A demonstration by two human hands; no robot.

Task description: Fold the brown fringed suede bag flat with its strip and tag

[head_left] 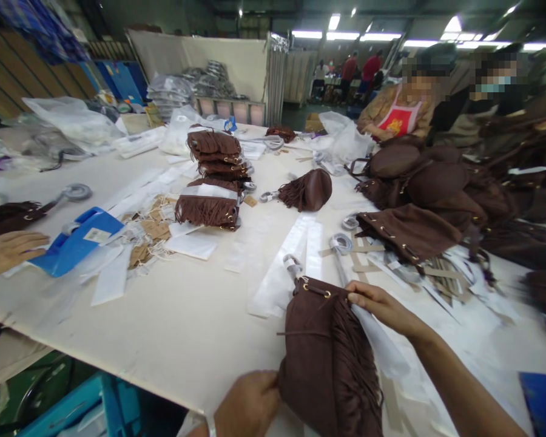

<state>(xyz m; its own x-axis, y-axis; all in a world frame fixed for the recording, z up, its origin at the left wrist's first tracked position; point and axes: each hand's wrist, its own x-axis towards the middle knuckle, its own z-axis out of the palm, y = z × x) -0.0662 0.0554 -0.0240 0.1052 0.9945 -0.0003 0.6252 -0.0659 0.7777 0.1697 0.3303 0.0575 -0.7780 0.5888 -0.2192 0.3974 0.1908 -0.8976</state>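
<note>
By the near edge of the table (173, 340), the bag (312, 340) ran long from the left hand (249, 400), grip too blurry to tell, up to the right hand (386, 308), whose fingers pinched its top.

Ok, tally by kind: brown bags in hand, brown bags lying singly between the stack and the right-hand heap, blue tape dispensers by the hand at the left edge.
Held brown bag: 1
Single brown bag: 1
Blue tape dispenser: 1
Total: 3
</note>
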